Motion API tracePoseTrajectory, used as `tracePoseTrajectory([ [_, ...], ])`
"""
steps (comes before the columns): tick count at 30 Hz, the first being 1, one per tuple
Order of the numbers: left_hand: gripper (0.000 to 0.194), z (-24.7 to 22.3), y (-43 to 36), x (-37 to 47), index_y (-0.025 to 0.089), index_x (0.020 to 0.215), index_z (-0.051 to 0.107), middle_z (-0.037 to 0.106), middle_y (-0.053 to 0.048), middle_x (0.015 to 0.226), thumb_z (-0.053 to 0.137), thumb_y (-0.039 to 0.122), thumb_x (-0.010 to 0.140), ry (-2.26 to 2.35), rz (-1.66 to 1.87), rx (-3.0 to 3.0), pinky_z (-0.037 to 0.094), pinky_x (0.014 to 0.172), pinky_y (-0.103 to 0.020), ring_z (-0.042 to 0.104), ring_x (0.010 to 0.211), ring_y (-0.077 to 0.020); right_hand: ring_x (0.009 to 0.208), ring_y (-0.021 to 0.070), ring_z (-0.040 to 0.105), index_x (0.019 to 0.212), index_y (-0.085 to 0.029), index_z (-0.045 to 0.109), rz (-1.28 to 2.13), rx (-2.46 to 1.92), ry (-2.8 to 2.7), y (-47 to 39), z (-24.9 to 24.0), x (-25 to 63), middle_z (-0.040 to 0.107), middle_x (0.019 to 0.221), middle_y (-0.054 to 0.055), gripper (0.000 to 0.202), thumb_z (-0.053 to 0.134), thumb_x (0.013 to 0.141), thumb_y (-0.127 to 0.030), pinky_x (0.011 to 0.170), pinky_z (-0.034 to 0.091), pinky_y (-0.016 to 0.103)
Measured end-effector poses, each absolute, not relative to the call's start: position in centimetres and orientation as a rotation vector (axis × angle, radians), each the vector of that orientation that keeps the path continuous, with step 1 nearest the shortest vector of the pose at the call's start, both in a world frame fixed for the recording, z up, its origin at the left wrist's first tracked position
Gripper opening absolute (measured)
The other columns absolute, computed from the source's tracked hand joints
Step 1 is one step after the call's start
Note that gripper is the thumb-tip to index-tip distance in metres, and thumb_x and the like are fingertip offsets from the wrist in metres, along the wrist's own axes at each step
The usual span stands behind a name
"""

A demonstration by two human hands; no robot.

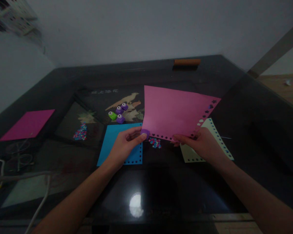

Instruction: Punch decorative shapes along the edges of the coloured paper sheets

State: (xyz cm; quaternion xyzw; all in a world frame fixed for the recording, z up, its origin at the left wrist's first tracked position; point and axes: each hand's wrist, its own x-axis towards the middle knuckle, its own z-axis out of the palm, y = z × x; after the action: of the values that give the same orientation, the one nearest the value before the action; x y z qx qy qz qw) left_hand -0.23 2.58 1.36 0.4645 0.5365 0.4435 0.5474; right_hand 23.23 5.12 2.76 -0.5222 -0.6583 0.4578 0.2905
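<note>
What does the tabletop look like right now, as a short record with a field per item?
left hand: holds a purple punch at the lower left corner of the pink sheet
right hand: grips the pink sheet's lower edge
pink sheet: raised, cut-outs along its lower and right edges
blue sheet: on the table, partly behind the left hand
pale yellow sheet: partly behind the right hand
loose punches: one green, three purple
confetti: two piles

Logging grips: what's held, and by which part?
Left hand: purple punch, thumb on its near side, at a corner of the pink sheet. Right hand: the sheet's near edge.
</note>
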Motion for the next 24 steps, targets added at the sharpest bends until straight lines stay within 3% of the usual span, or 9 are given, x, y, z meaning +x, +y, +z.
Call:
tracePoseTrajectory([
  [24,0.036,1.21,2.57,-0.20,0.017,0.101,0.069,0.072,-0.005,0.104,0.072,0.037,0.070,1.268,1.071,1.127,0.047,0.094,-0.038,0.065,0.100,-0.0237,0.063,0.0187,0.069,0.064,-0.022,0.069,1.196,-1.366,-1.763,5.16,2.55,23.21,0.072,0.065,0.003,0.015,0.064,0.076,-0.029,0.062,0.055,0.030],
])
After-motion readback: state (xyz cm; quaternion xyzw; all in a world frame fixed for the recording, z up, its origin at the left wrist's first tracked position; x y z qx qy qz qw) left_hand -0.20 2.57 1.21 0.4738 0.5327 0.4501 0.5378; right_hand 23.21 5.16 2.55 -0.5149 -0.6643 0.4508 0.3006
